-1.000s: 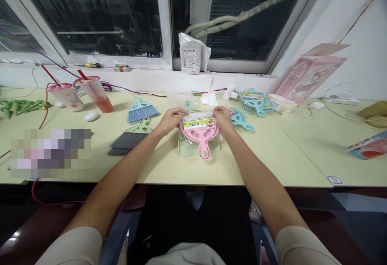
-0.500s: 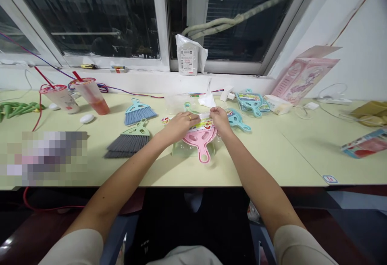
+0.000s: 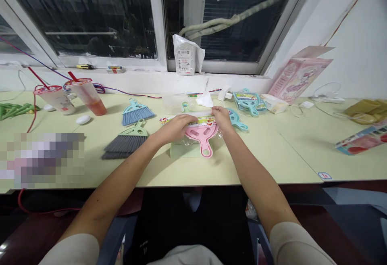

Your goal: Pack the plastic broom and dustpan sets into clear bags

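Observation:
Both hands hold the top of a clear plastic package containing a pink dustpan [image 3: 203,136] with a colourful printed label. My left hand [image 3: 178,128] grips the package's left side, fingers bent over its upper edge. At the upper right corner, my right hand [image 3: 221,117] pinches the plastic. The pink handle points toward me. Beneath the package lies a light green dustpan [image 3: 178,151], partly hidden. To the left are a blue brush [image 3: 137,113] and a green brush with dark bristles [image 3: 127,142]. A blue dustpan [image 3: 238,120] lies just right of my right hand.
Packaged blue sets [image 3: 250,101] lie at the back right, near a pink box [image 3: 302,75]. Two drink cups [image 3: 89,97] with red straws stand at the back left. A white mouse [image 3: 83,119] is near them. A white packet [image 3: 186,59] stands on the sill.
The pink dustpan package has tilted slightly, its handle end now a little higher. My left hand has flattened somewhat over it. The whole view has shifted slightly.

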Action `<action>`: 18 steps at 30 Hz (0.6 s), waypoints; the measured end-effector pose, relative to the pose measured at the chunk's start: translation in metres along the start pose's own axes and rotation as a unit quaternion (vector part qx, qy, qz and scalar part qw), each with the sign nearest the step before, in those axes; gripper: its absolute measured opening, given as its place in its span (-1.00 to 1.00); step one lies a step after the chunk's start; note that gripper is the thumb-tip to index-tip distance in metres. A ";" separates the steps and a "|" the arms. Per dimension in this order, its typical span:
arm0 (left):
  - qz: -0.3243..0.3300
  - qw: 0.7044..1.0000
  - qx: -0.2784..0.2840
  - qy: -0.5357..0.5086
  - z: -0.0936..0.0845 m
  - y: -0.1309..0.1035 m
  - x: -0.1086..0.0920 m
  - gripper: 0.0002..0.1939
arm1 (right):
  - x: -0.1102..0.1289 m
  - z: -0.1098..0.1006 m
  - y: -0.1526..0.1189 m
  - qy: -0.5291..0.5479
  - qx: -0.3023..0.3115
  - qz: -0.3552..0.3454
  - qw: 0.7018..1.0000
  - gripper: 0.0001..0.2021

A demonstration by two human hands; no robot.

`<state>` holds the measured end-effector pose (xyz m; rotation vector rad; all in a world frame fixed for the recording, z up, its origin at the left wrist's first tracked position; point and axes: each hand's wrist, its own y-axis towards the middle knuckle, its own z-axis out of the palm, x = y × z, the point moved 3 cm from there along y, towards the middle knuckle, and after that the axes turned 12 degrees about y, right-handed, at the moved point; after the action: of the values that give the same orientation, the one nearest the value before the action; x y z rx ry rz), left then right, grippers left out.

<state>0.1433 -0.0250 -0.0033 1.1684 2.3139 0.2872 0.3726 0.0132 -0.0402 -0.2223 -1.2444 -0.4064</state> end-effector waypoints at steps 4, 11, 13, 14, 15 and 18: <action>-0.034 0.995 -0.058 -0.068 -0.006 -0.003 0.000 -0.55 | 0.006 -0.015 0.011 0.036 -0.028 0.019 0.999 -0.75; -0.200 0.912 -0.255 -0.252 -0.003 -0.002 0.027 -0.71 | 0.002 -0.019 0.018 0.064 -0.030 0.044 0.997 -0.75; -0.270 0.863 -0.207 -0.372 0.003 0.000 0.033 -0.64 | 0.001 -0.016 0.016 0.058 -0.029 0.043 0.997 -0.75; -0.286 0.844 -0.152 -0.428 0.007 0.000 0.033 -0.59 | 0.000 -0.014 0.014 0.055 -0.028 0.043 0.997 -0.75; -0.289 0.828 -0.096 -0.470 0.010 0.001 0.031 -0.56 | 0.000 -0.012 0.012 0.049 -0.025 0.042 0.998 -0.76; -0.267 0.816 -0.001 -0.513 0.013 -0.001 0.023 -0.55 | 0.005 -0.008 0.008 0.026 0.002 0.019 0.999 -0.81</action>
<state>0.1387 -0.0076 -0.0229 0.3998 1.5208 -0.4586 0.3838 0.0171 -0.0377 -0.2311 -1.1878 -0.3750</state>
